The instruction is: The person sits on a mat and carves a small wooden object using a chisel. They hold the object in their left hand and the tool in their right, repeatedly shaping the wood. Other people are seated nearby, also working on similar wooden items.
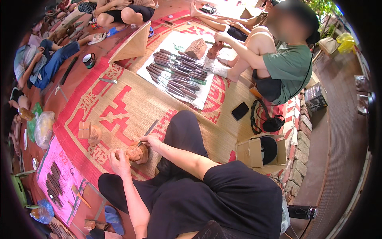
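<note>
- Head view: wooden carving [137, 152], reddish-brown and rounded, rests on the woven mat [131, 107] just ahead of the person's folded legs in black clothing.
- Left hand [119, 159] is cupped against the carving's left side, fingers curled on it, steadying it.
- Right hand [151, 140] is clenched around a chisel [148, 130]; its grey blade slants up and to the right, away from the carving, while the lower end meets the carving's top.
- A second carved block [90, 133], paler and with a squared top, sits on the mat well to the left of the hands.
- Further up the mat, a white cloth [203, 93] carries rows of dark-handled carving tools [177, 71], lying side by side.
- Another person in a green shirt [288, 67] sits beyond the cloth, hands on a brown piece [215, 48]; a rough wooden block [195, 48] lies just beside it.
- A conical hat [133, 46] stands on the mat's upper left edge.
- An open cardboard box [250, 153] sits to the right of the person's knee, with a black phone [240, 110] above it on the mat.
- A pink sheet [59, 159] at lower left holds more dark tools.
</note>
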`<state>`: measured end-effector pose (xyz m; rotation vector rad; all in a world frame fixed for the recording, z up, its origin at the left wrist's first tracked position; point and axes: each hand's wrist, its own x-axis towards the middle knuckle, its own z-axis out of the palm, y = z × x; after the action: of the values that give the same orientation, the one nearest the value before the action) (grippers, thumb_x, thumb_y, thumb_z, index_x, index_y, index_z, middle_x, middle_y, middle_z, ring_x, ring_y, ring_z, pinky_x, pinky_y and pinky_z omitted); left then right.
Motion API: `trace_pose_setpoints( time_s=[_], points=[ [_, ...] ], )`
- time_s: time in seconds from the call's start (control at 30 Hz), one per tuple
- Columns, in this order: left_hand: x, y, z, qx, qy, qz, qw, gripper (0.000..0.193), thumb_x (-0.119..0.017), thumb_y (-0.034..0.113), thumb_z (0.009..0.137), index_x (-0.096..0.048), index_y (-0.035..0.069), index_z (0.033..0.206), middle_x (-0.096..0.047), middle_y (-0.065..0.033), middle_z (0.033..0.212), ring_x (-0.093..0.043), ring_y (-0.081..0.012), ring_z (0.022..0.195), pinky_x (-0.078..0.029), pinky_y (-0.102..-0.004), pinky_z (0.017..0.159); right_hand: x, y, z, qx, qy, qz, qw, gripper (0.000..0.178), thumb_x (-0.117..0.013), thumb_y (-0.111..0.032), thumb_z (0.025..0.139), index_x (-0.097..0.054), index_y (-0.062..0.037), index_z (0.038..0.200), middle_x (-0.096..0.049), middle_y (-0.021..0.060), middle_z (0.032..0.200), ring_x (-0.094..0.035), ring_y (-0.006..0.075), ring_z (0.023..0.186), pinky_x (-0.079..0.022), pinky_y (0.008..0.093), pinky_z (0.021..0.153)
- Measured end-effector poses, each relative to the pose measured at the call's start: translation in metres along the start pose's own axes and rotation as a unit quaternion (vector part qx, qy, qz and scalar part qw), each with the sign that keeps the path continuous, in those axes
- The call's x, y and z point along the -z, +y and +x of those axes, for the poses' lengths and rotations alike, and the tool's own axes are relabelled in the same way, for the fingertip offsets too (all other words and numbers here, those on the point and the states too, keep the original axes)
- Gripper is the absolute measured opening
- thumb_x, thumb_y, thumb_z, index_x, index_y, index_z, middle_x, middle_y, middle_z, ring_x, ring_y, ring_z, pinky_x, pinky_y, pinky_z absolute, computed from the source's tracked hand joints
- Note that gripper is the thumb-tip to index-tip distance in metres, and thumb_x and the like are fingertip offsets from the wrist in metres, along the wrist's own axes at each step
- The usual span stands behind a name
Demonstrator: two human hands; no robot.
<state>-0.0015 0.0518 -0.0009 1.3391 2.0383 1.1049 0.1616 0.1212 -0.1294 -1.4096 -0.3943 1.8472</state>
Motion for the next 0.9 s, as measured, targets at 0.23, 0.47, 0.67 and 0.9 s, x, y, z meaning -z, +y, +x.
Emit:
trace_pose_setpoints(
  time_s=[0.23,0.47,0.67,0.9],
  points=[
    [0.002,-0.005,0.000,0.015,-0.002,-0.024,1.000,0.026,-0.055,0.024,0.083,-0.059,0.000,0.093,-0.057,-0.0131,0.096,-0.056,-0.0282,0.090,-0.042,-0.0380,0.083,-0.017,-0.005,-0.030,0.023,-0.082,0.023,0.996,0.022,-0.073,-0.009,0.073,-0.065,-0.0027,0.093,-0.067,0.0080,0.091,-0.061,0.0161,0.087,-0.047,0.0302,0.078],
    [0.002,-0.006,-0.001,0.005,0.006,-0.038,0.999,0.026,-0.056,0.025,0.084,-0.059,0.000,0.093,-0.057,-0.0129,0.095,-0.056,-0.0279,0.091,-0.042,-0.0375,0.083,-0.011,0.006,-0.015,0.071,-0.047,-0.051,0.995,0.019,-0.074,-0.011,0.072,-0.067,-0.0012,0.087,-0.067,0.0074,0.085,-0.062,0.0162,0.074,-0.046,0.0280,0.067],
    [0.005,-0.003,-0.001,0.010,0.011,-0.031,0.999,0.027,-0.057,0.026,0.084,-0.059,0.000,0.093,-0.057,-0.0121,0.095,-0.057,-0.0274,0.091,-0.042,-0.0374,0.084,-0.010,-0.008,-0.024,0.012,-0.033,0.001,0.999,0.028,-0.071,-0.010,0.075,-0.067,-0.0009,0.101,-0.068,0.0070,0.095,-0.062,0.0160,0.087,-0.046,0.0306,0.080],
    [0.003,0.002,-0.001,0.021,0.009,-0.040,0.999,0.026,-0.056,0.024,0.083,-0.059,0.000,0.093,-0.057,-0.0120,0.095,-0.057,-0.0276,0.090,-0.042,-0.0374,0.083,-0.012,0.009,-0.022,0.075,-0.130,0.009,0.989,0.036,-0.073,-0.011,0.075,-0.065,0.0007,0.107,-0.067,0.0084,0.095,-0.063,0.0170,0.080,-0.048,0.0293,0.073]
  ],
)
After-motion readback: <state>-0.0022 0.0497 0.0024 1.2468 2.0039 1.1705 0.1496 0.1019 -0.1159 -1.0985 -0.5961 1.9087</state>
